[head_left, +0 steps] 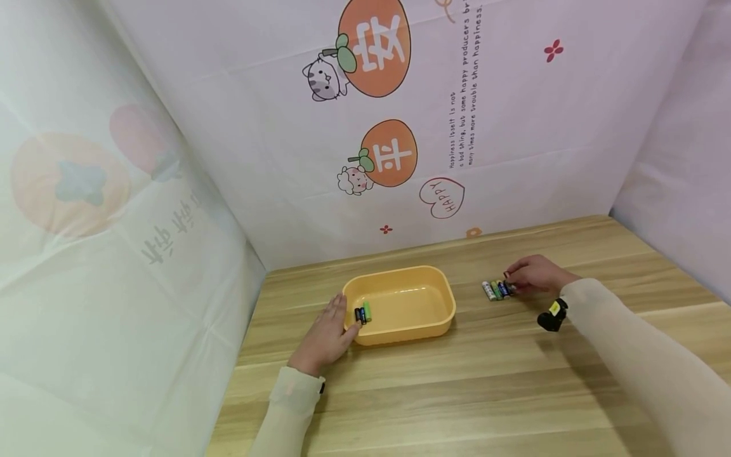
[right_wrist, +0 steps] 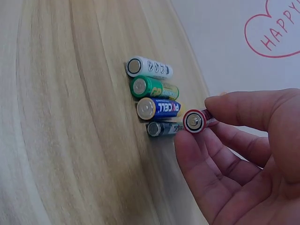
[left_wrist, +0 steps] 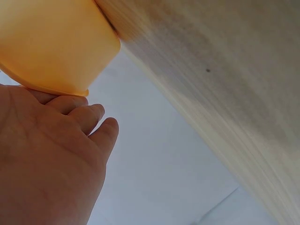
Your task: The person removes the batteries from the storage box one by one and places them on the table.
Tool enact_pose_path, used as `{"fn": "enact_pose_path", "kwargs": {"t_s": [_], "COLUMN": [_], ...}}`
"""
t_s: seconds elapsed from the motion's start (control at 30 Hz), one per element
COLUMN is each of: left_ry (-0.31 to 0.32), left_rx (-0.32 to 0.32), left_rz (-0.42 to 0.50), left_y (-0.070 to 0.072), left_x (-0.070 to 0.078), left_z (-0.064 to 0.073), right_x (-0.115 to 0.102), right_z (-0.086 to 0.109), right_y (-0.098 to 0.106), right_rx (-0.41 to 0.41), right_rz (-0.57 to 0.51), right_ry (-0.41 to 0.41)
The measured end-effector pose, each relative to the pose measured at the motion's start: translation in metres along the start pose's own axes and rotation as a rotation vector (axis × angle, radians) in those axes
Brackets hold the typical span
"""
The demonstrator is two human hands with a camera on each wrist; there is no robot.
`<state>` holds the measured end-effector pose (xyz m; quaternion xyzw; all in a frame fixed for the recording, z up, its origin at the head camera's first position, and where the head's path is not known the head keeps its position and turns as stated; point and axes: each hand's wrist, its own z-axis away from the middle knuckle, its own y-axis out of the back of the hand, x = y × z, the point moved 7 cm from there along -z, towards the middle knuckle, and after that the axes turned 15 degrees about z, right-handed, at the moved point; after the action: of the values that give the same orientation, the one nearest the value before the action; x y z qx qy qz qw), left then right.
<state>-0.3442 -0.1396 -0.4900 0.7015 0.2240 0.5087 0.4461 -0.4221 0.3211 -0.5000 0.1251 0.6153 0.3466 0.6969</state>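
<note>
Between its thumb and fingertips my right hand pinches a battery with a red-ringed end, held just beside a row of batteries on the table. That row has a white battery, a green one, a blue one and a dark grey one, lying side by side. My left hand rests against the left end of a yellow plastic basin, fingers fairly straight along its rim. Inside, at that end, lie a green battery and two dark ones.
The wood-grain table ends at a printed white cloth at the back and pale cloth on both sides. A black device with a yellow label hangs at my right wrist.
</note>
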Motion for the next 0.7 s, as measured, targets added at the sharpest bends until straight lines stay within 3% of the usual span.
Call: {"fn": "enact_pose_path", "kwargs": {"t_s": [0.7], "left_ry": [0.000], "left_rx": [0.000], "left_rz": [-0.011], "left_y": [0.0012], "left_x": [0.0010], "left_z": [-0.0009], "right_x": [0.0098], "right_z": [0.0012], "right_y": [0.0036], "right_rx": [0.007], "right_rz": [0.048], "right_ry": [-0.050]}}
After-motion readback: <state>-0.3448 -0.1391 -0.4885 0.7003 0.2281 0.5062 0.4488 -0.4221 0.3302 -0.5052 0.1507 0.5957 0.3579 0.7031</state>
